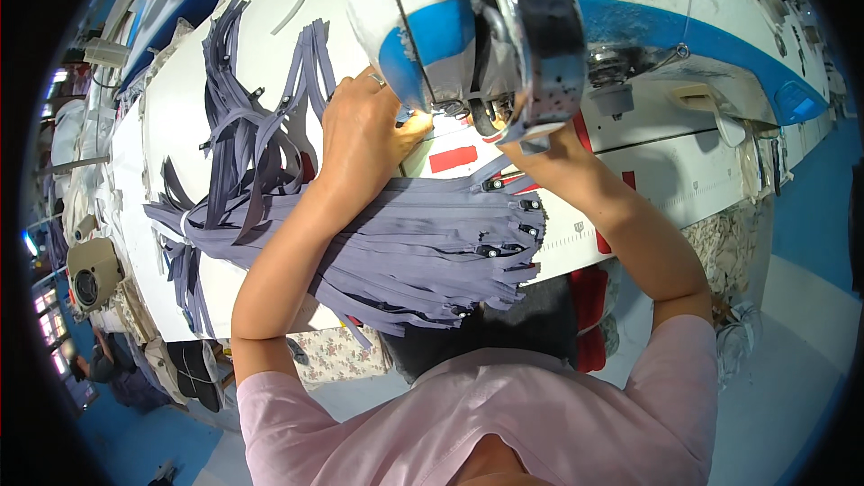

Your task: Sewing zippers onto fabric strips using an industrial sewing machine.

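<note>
Left hand (364, 130), fingers curled narrow, pressed material under the sewing machine head (486, 27) at upper centre. Right hand was hidden; finger state indeterminate. Grey zippers (423, 247) lay mid-frame.

A big pile of zippers (423, 247) lies on the table (261, 45) in front of me. More zippers (243, 135) lie to its left. The sewing machine (504, 27) stands behind the pile. My left hand (364, 126) is by its needle, on the pile's far side.
</note>
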`<state>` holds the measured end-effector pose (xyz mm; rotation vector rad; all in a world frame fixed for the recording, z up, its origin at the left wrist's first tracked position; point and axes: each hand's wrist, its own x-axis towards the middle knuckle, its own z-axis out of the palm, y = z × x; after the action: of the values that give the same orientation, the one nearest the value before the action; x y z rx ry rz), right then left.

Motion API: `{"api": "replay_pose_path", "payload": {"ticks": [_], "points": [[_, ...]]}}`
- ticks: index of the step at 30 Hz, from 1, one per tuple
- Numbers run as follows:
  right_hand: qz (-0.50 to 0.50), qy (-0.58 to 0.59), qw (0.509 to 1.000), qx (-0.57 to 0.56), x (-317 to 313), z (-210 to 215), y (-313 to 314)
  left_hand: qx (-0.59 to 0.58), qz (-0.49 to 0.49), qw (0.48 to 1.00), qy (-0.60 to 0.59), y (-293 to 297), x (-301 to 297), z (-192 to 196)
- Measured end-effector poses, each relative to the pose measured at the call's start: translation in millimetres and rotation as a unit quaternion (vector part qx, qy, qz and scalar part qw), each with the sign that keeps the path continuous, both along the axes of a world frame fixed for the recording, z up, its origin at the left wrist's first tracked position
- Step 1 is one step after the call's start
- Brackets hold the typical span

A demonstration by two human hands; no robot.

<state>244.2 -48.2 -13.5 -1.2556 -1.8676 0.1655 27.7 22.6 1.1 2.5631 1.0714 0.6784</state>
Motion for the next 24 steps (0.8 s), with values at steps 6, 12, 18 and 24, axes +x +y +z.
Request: {"api": "replay_pose_path", "payload": {"ticks": [6, 12, 18, 24], "points": [[-0.025, -0.034, 0.998, 0.042, -0.8, -13.6, 3.7, -0.014, -0.005, 1.0, -0.014, 0.8, -2.5, -2.7], [0.017, 0.022, 0.999, 0.041, 2.5, -9.5, 1.2, 0.018, 0.003, 1.0, 0.012, -1.0, 0.2, 3.1], [0.026, -0.056, 0.994, -0.087, 17.6, -25.2, -5.7, -0.002, 0.013, 1.0, 0.014, 1.8, -1.2, -3.7], [0.002, 0.024, 1.0, -0.006, -3.7, 3.4, 2.2, -0.008, 0.01, 1.0, -0.006, -0.7, -0.5, -0.9]]}}
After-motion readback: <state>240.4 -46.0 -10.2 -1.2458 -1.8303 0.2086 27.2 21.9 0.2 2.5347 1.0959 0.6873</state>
